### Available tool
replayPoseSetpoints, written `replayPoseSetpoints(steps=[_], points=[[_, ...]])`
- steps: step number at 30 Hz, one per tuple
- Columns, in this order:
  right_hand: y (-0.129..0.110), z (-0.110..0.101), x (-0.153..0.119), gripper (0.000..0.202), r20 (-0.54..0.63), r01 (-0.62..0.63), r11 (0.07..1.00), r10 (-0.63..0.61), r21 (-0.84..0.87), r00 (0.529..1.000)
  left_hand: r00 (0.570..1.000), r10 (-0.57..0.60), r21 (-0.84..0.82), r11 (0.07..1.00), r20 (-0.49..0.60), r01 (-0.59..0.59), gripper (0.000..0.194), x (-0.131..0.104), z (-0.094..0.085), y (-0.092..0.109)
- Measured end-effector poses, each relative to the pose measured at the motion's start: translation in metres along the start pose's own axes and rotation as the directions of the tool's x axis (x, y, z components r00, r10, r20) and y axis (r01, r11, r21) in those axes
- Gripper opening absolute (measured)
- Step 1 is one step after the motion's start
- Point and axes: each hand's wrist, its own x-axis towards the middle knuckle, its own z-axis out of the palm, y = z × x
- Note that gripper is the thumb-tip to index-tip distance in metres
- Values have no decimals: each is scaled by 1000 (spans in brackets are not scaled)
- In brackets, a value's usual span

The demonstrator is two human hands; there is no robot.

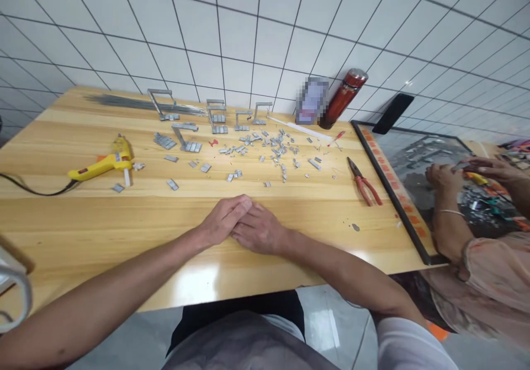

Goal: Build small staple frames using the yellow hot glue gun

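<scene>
My left hand (226, 218) and my right hand (261, 228) are clasped together over the front part of the wooden table (116, 221). The left thumb lies across the right fingers, and both hands are closed, with no object showing in them. Beyond them lie many small grey metal pieces (279, 148), scattered singly and in clumps. Several small bent grey metal frames (188, 138) stand behind and to the left of these pieces. Pliers with red handles (364, 185) rest to the right of my hands.
At left lies a yellow glue gun (103, 163) with a black cord. Thin metal rods (136, 104), a red thermos (343, 98) and a blurred phone-like object (312, 100) are along the wall. At right, a co-worker's hands (445, 179) work above a black-framed glass panel (397, 193).
</scene>
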Motion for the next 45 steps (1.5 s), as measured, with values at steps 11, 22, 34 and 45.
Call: replayPoseSetpoints(steps=[11,22,34,45], points=[[103,-163,-26,18,63,-742,551,817,-381,574,995,-71,16,997,-70,72,78,1,4,-7],[141,-179,-67,40,33,-685,123,989,-718,142,997,-55,88,994,-58,60,74,3,5,-3],[154,-173,-81,40,-22,-661,20,998,-750,55,999,-38,87,995,-33,41,67,3,5,-3],[156,-180,-97,25,-46,-752,22,997,-659,69,997,-71,78,994,-31,73,68,2,4,-4]])
